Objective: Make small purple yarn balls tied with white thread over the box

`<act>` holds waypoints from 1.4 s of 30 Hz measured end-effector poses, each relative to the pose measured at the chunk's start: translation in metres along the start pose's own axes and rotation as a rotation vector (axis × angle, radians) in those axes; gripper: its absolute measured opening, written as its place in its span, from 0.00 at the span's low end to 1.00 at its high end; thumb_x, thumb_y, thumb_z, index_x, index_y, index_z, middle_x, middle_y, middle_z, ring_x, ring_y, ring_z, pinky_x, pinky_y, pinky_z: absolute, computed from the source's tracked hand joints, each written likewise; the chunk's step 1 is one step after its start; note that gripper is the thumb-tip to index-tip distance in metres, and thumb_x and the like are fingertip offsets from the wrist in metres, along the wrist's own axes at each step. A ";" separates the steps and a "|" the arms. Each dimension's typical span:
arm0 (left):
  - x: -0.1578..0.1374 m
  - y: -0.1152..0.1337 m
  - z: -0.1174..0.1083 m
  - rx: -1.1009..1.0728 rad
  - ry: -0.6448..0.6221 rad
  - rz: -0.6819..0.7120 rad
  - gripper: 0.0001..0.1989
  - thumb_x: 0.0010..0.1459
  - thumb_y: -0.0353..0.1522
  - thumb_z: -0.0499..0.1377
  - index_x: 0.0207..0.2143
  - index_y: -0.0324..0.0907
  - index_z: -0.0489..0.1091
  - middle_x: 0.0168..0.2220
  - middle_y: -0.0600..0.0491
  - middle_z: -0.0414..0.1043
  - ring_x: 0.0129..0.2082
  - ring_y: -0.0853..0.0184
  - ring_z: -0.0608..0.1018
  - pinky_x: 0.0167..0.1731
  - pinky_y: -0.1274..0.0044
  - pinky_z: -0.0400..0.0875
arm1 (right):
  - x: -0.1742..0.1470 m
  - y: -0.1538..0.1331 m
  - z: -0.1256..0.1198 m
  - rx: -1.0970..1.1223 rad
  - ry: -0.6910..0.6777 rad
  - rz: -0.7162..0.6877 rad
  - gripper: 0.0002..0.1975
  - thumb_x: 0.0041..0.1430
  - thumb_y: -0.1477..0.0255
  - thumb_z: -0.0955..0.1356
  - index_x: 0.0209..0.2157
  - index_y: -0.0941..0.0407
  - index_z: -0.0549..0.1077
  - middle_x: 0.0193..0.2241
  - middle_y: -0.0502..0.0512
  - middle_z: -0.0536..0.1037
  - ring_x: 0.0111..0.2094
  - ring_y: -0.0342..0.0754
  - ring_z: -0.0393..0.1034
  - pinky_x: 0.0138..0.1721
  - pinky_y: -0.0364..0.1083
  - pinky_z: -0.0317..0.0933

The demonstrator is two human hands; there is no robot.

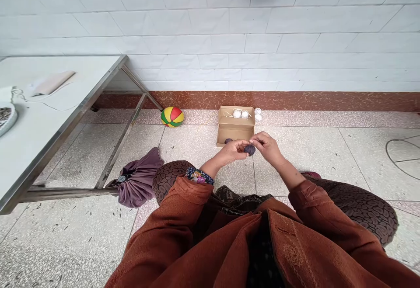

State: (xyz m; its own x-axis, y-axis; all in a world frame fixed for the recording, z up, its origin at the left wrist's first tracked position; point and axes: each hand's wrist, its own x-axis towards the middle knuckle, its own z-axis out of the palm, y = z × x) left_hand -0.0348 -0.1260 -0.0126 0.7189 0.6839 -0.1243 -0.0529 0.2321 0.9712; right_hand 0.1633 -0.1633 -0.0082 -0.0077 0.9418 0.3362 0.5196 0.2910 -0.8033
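A small ball of dark purple yarn point(250, 150) is held in the fingers of my left hand point(233, 151), just in front of an open cardboard box point(236, 130). Close above the ball, my right hand point(266, 146) has its thumb and forefinger pinched together. Whatever lies in that pinch is too fine to make out. Inside the box, partly behind my left hand, sits another dark ball point(229, 140). Balls of white yarn point(240, 113) with loose strands rest in the box's raised lid, and more white balls point(258, 114) are beside it.
A colourful ball point(172, 116) lies on the floor near the leg of a metal-edged table point(98, 82). Purple cloth point(139, 178) is bunched under the table's side. A thin wire ring point(403, 160) is at the far right. Behind the box runs a tiled wall point(249, 43).
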 end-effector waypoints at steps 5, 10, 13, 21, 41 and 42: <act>-0.006 0.004 0.003 -0.247 0.021 0.012 0.32 0.43 0.31 0.74 0.51 0.43 0.70 0.38 0.52 0.77 0.37 0.69 0.77 0.41 0.74 0.67 | -0.016 0.022 0.014 0.072 0.000 0.159 0.14 0.64 0.58 0.66 0.31 0.53 0.74 0.30 0.52 0.76 0.33 0.50 0.70 0.38 0.49 0.64; -0.006 0.003 0.001 -0.366 0.144 -0.031 0.25 0.41 0.32 0.75 0.44 0.39 0.74 0.43 0.49 0.76 0.39 0.68 0.76 0.43 0.74 0.66 | -0.039 0.022 0.027 0.094 -0.058 0.173 0.16 0.64 0.57 0.66 0.29 0.53 0.72 0.28 0.52 0.75 0.32 0.49 0.69 0.37 0.48 0.64; -0.005 0.000 0.001 -0.392 0.208 -0.044 0.26 0.40 0.32 0.75 0.43 0.38 0.74 0.41 0.50 0.76 0.38 0.69 0.76 0.42 0.74 0.66 | -0.044 0.012 0.029 0.070 -0.098 0.083 0.14 0.66 0.59 0.66 0.31 0.52 0.74 0.30 0.53 0.76 0.35 0.50 0.71 0.40 0.49 0.66; -0.011 0.004 0.001 -0.029 0.271 -0.039 0.21 0.43 0.30 0.73 0.40 0.36 0.74 0.34 0.54 0.75 0.32 0.73 0.73 0.39 0.76 0.64 | -0.024 -0.009 0.008 0.013 -0.099 -0.142 0.09 0.69 0.63 0.67 0.36 0.51 0.78 0.32 0.55 0.77 0.36 0.51 0.72 0.40 0.50 0.67; -0.002 -0.003 -0.001 -0.199 0.272 -0.075 0.24 0.41 0.32 0.73 0.41 0.37 0.72 0.39 0.50 0.76 0.37 0.69 0.75 0.41 0.74 0.67 | -0.047 0.013 0.027 0.068 -0.141 0.037 0.12 0.67 0.60 0.67 0.34 0.52 0.76 0.29 0.53 0.76 0.33 0.50 0.70 0.37 0.49 0.66; -0.002 -0.004 -0.001 -0.131 0.295 -0.064 0.23 0.41 0.31 0.73 0.40 0.37 0.72 0.38 0.51 0.75 0.36 0.70 0.74 0.42 0.74 0.66 | -0.046 0.009 0.024 0.066 -0.149 0.016 0.11 0.67 0.60 0.67 0.35 0.52 0.76 0.29 0.53 0.75 0.33 0.50 0.71 0.37 0.49 0.66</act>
State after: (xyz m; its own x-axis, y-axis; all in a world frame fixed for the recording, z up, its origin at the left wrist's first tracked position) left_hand -0.0366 -0.1274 -0.0166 0.4929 0.8315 -0.2563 -0.1170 0.3552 0.9274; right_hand 0.1478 -0.2001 -0.0422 -0.1290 0.9596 0.2500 0.4637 0.2812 -0.8402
